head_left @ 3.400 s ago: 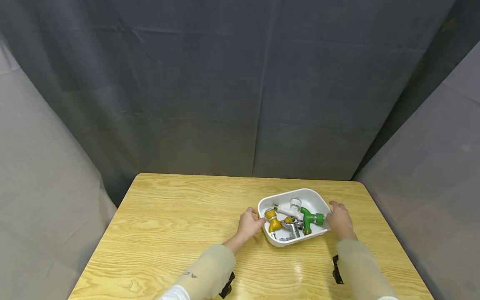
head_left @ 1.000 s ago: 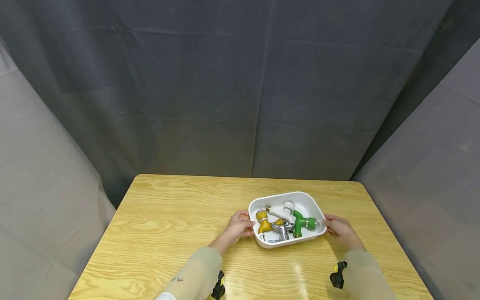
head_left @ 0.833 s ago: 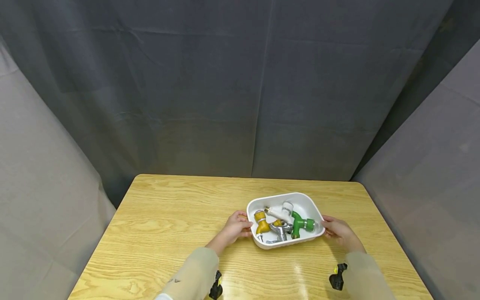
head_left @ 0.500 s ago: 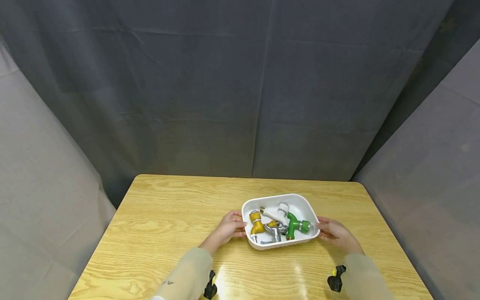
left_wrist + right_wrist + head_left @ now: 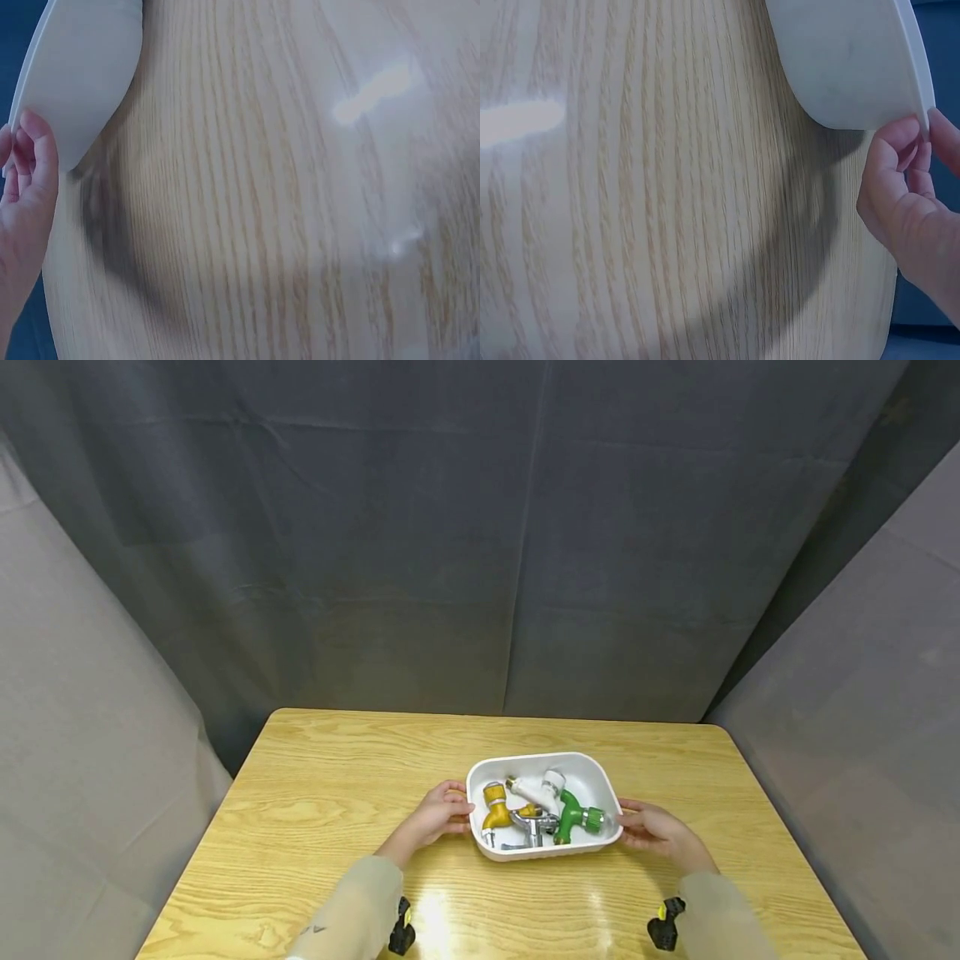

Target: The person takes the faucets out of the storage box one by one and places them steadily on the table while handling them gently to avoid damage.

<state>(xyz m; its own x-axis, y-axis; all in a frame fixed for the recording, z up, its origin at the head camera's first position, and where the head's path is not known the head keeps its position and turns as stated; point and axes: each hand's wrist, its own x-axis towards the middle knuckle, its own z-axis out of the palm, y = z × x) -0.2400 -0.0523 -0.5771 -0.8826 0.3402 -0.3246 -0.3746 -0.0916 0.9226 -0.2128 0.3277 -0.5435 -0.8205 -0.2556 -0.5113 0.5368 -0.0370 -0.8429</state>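
Note:
A white plastic tub (image 5: 547, 853) is held between both hands near the middle of the table. My left hand (image 5: 437, 815) grips its left end, thumb on the rim and fingers outside; the left wrist view shows the thumb at the rim. At the opposite end my right hand (image 5: 658, 832) pinches the rim (image 5: 919, 67) between thumb and fingers. Inside lie a yellow tap (image 5: 496, 812), a white tap (image 5: 534, 792), a chrome tap (image 5: 534, 832) and a green tap (image 5: 573, 817), the chrome one overlapping part of the yellow one.
The wood-grain table (image 5: 330, 793) extends to both sides of the tub. A dark grey curtain (image 5: 397, 568) hangs behind it, with light grey cloth (image 5: 90, 710) on the left and right. Black wrist devices (image 5: 663, 925) sit at both sleeves.
Both hands have carried the tub leftward and slightly toward the person, turning it a little straighter. The right hand's fingers have closed on the rim, and the taps stay in place inside.

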